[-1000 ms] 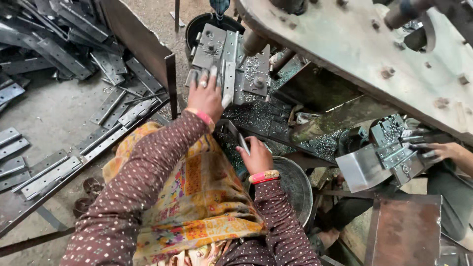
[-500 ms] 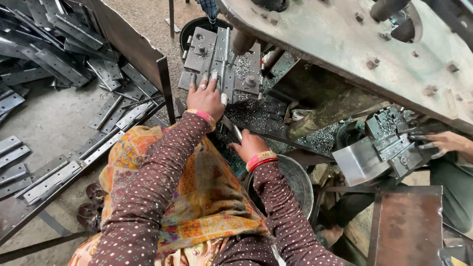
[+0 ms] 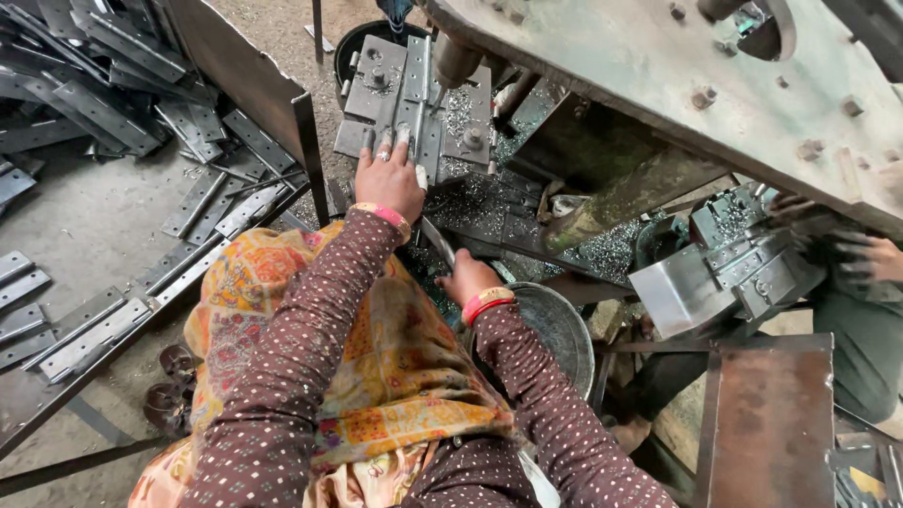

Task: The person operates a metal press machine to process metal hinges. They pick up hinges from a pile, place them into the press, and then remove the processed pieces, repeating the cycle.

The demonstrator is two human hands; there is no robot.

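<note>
**Two hands at the press bed, one flat on steel, one on a thin strip**

I see my left hand [image 3: 388,179] stretched forward, palm down, with its fingers [image 3: 381,149] spread and resting on the near edge of the grey die plate [image 3: 414,99] under the press. It grips nothing; the hand lies open against the plate, a pink bangle at the wrist. The plate carries bolts and a narrow upright metal strip along its middle, and bright metal shavings [image 3: 461,202] lie scattered over it and over the dark bed just to its right.

My right hand [image 3: 467,277] sits lower and closer to me, curled around the near end of a thin metal strip [image 3: 438,243] that slants up toward the left hand. The fingers are turned away from me, so I cannot tell how tightly they close on it. Just right of that wrist is a round steel bowl [image 3: 555,325], partly hidden by my sleeve.

Above everything leans the heavy grey press frame [image 3: 677,89]. To the left, past a dark sheet-metal divider [image 3: 249,80], flat punched hinge blanks [image 3: 89,325] lie in loose heaps on the floor. At the far right another person's hand [image 3: 879,256] rests at a second die block [image 3: 729,268], well apart from my own.
</note>
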